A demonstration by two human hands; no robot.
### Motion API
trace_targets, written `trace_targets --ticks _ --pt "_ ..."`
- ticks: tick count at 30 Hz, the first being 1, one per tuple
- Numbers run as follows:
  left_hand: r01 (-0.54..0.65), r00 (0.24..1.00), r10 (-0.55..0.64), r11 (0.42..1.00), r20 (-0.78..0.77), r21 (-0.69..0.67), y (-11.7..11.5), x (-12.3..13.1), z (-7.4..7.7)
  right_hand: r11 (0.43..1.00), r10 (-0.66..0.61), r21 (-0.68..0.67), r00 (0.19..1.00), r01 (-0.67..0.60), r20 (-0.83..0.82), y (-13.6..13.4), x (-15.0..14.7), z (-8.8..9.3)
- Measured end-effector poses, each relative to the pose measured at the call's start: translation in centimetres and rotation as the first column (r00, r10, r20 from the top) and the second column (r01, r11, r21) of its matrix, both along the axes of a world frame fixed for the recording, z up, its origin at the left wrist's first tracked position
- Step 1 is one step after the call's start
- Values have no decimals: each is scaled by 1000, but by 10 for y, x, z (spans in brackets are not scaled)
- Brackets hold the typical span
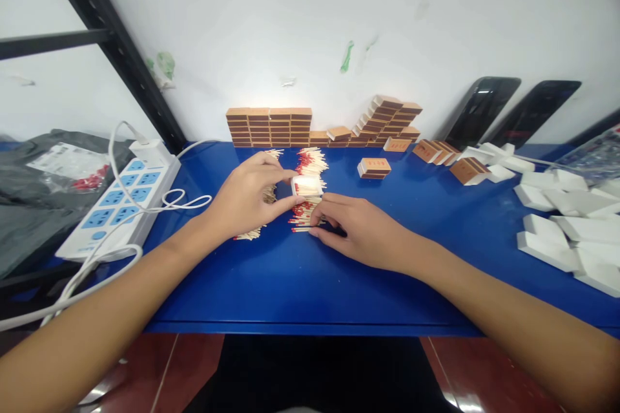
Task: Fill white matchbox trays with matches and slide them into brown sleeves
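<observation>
My left hand (254, 196) grips a small white matchbox tray (307, 185) between thumb and fingers, above a row of red-tipped matches (312, 159) on the blue table. At the near end of that row, my right hand (356, 229) has its thumb and index finger closed at the loose matches; whether a match is between the fingertips is too small to tell. More matches (249, 234) lie under and beside my left hand, which partly covers them. A pair of brown matchboxes (374, 168) sits right of the match row.
Stacked matchboxes (268, 127) line the wall, with a stepped pile (387, 119) farther right. White trays (571, 219) heap up at the right, near two dark phones (484, 109). A power strip (121, 196) with loose white cables (169, 206) occupies the left.
</observation>
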State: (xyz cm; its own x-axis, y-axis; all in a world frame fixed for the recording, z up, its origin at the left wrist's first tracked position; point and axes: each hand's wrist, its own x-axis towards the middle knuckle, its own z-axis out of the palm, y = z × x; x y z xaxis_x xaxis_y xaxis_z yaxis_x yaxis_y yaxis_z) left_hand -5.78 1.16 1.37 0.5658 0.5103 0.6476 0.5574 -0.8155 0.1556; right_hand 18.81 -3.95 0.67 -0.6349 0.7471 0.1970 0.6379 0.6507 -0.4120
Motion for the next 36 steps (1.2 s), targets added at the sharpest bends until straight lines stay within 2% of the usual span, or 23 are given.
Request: trace_targets --ticks 11,25,29,32,36 --pt "8 1000 -8 1000 6 24 -1 1 1 999 -9 45 1000 9 7 1 1 -3" --pt "17 1000 -17 1000 -16 15 1 0 0 998 24 -53 1000 -24 0 3 5 1" --pt "20 999 -20 1000 -31 -10 1 -1 -1 994 -39 99 997 46 -71 7 13 6" --pt "30 999 -32 998 -24 -51 0 0 0 959 -102 254 988 128 -113 13 16 4" --pt "70 997 -71 992 -5 -107 -3 1 0 921 -145 353 985 167 -89 16 14 -2"
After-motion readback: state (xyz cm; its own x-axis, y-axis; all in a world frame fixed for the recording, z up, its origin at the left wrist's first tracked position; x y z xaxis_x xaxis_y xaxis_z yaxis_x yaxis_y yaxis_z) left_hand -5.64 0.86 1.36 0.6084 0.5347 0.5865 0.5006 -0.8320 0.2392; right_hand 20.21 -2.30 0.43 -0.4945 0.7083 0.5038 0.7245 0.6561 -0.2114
